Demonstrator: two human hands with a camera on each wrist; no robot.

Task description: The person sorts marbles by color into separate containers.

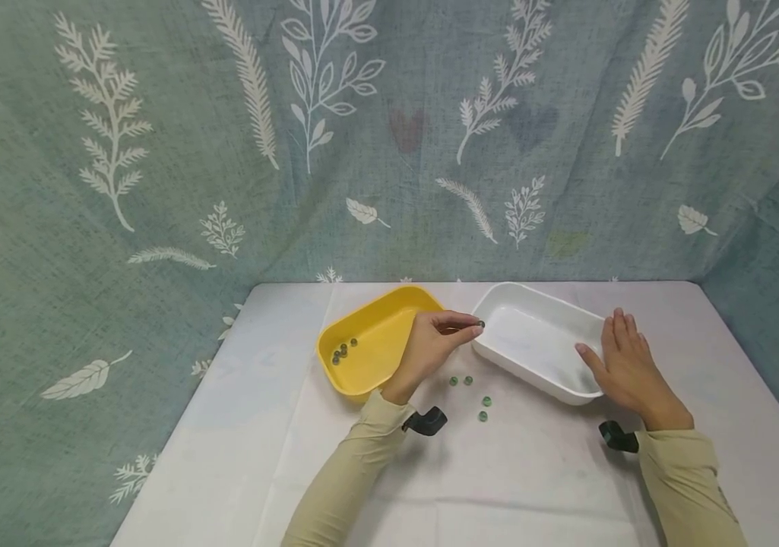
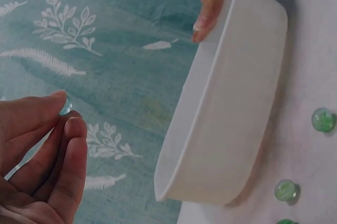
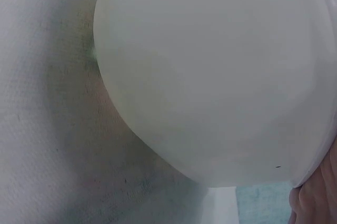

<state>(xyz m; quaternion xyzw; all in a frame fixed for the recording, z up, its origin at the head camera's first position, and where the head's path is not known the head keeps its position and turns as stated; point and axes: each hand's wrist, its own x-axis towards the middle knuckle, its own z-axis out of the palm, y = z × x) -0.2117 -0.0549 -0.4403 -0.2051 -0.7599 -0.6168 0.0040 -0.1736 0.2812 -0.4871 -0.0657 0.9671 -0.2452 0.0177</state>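
Note:
My left hand (image 1: 426, 346) pinches a small clear glass marble (image 2: 66, 106) between thumb and fingertips. It is raised by the near left rim of the white tray (image 1: 533, 372), and its wrist crosses the yellow tray (image 1: 378, 334). My right hand (image 1: 635, 372) rests at the right end of the white tray, fingers straight and thumb over the rim. From the right wrist, mostly the white tray's outer wall (image 3: 210, 77) shows, with a bit of the hand at the lower right. Several dark marbles (image 1: 343, 351) lie at the yellow tray's left end.
Several green marbles (image 1: 487, 401) lie loose on the white-covered table (image 1: 512, 486), in front of the gap between the trays. A leaf-patterned green cloth (image 1: 389, 190) hangs behind the table and down its sides.

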